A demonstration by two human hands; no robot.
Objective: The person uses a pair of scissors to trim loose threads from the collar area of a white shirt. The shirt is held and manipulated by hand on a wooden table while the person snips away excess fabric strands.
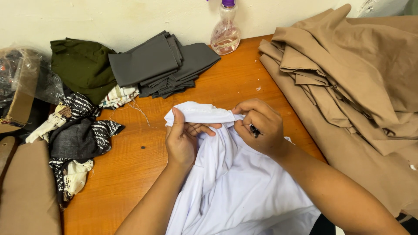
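A white garment (237, 182) lies bunched on the wooden table (130, 174) in front of me. My left hand (180, 139) pinches its folded top edge (200, 114), thumb on top. My right hand (259, 126) grips the same edge just to the right. A small dark tool (254, 130) sticks out between the right fingers. What kind of tool it is I cannot tell.
Tan fabric (357, 82) is piled along the right side. Folded grey cloth (161, 65) and dark green cloth (82, 67) lie at the back. A clear spray bottle (225, 32) stands by the wall. Black-and-white patterned scraps (78, 135) lie left, beside a plastic bag (26, 78).
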